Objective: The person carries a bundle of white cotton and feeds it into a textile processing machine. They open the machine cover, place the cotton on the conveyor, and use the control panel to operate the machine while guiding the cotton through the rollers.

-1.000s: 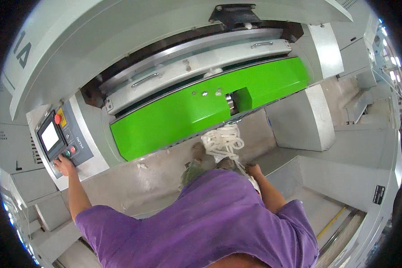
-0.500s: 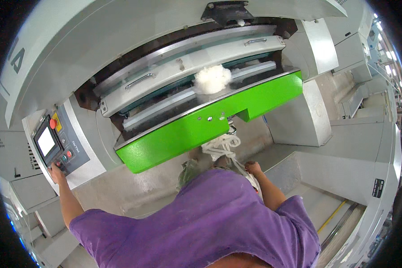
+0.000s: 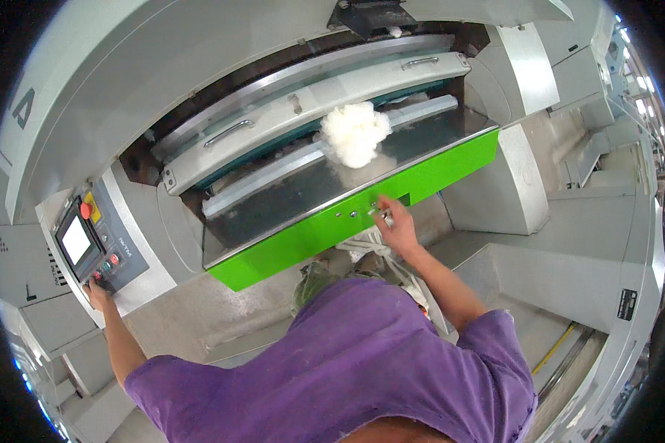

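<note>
My left hand (image 3: pixel 98 297) is at the lower edge of the control panel (image 3: pixel 129 247), its fingertips at a button in the bottom row. It holds nothing that I can see. My right hand (image 3: pixel 397 227) is raised at the middle of the green front cover (image 3: pixel 295 255), beside small round metal fittings (image 3: pixel 353 214) and a notch in the cover. Its fingers look bent and apart, slightly blurred. Beyond the cover, a fluffy white clump of fibre (image 3: pixel 356 134) rests on the dark metal surface (image 3: pixel 273 203). Loose white fibre rope (image 3: pixel 366 242) hangs below the cover, partly behind my right hand.
A long pale bar with handles (image 3: pixel 229 133) crosses the machine behind the fibre. Above it curves the large raised grey hood (image 3: pixel 148 66). A screen (image 3: pixel 76 240) and a red knob (image 3: pixel 87 210) are on the panel. A grey cabinet (image 3: pixel 495 188) stands at the right.
My right hand has risen from beside my body to the green cover. The cover has tilted toward me, showing more of the dark surface behind it. My left hand stays at the panel.
</note>
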Demonstrator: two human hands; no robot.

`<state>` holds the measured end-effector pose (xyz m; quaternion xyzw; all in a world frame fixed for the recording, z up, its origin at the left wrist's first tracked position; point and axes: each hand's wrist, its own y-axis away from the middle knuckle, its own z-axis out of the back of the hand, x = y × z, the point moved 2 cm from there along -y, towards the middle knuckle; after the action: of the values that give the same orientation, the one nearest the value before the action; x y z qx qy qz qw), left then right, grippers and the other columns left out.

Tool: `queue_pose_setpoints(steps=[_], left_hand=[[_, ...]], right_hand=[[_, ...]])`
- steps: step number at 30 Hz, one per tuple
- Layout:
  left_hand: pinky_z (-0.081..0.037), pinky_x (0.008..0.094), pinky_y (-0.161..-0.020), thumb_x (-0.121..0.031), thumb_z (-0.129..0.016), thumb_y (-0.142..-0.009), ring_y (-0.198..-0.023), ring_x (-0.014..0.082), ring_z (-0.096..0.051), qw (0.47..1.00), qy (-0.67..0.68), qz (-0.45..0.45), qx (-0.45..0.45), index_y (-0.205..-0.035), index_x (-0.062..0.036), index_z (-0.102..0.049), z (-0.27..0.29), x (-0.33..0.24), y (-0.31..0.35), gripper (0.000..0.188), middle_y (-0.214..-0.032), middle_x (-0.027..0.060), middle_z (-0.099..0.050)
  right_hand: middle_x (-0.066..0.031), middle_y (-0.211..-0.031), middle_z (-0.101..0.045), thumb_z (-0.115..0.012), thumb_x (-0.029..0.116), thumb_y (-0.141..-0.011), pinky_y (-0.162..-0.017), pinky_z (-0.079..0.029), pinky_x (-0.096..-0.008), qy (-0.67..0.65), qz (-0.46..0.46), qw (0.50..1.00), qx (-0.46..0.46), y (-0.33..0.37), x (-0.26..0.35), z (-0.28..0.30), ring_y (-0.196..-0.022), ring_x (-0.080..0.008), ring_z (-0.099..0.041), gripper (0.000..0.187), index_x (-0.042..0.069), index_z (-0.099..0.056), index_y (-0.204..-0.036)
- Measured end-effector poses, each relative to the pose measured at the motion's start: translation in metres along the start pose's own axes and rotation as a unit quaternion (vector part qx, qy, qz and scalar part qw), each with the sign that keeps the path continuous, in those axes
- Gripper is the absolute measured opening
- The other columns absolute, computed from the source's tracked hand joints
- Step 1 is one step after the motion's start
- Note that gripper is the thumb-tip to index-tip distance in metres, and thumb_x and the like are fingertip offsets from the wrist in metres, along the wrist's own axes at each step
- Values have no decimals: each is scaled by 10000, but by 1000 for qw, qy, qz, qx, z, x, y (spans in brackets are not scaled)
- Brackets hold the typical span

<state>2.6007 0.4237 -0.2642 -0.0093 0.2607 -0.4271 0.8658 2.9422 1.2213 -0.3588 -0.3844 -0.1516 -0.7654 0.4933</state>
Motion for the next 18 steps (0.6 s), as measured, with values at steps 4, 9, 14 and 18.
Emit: queue_pose_setpoints(steps=[4,9,14,18], left_hand=[[-418,424,-873,-429,-468,-860,-1030,339,-573,999,31,-17,18,-1198,-131,-558,3,3,2,459,-1140,141,-625],[-393,338,-905,-289,-473,-901,-1062,231,-532,967,240,18,80,-1219,-13,-513,5,9,-3,423,-1189,115,-567],[-340,305,-966,-233,-469,-908,-1107,209,-488,937,318,37,142,-1328,-17,-436,13,12,-4,473,-1255,89,-504],[-250,416,-1024,-287,-484,-900,-1224,201,-422,926,339,80,144,-1405,-75,-348,14,18,-3,564,-1330,65,-466]], right_hand=[[-233,-1320,-404,-767,233,-696,-981,-369,-477,84,93,991,-38,-105,54,-2,-1217,-422,-389,781,77,-374,-1353],[-260,-1477,-170,-806,410,-622,-1021,-244,-651,223,-24,973,55,-200,35,-45,-1339,-505,-169,1006,199,-251,-1433],[-243,-1492,-174,-791,525,-605,-1039,-179,-666,251,-186,926,214,-238,-34,-109,-1360,-496,-143,1167,249,-77,-1485],[-215,-1287,-468,-762,441,-642,-951,-385,-523,225,-189,937,192,-240,-72,-132,-1165,-402,-466,885,189,-338,-1377]])
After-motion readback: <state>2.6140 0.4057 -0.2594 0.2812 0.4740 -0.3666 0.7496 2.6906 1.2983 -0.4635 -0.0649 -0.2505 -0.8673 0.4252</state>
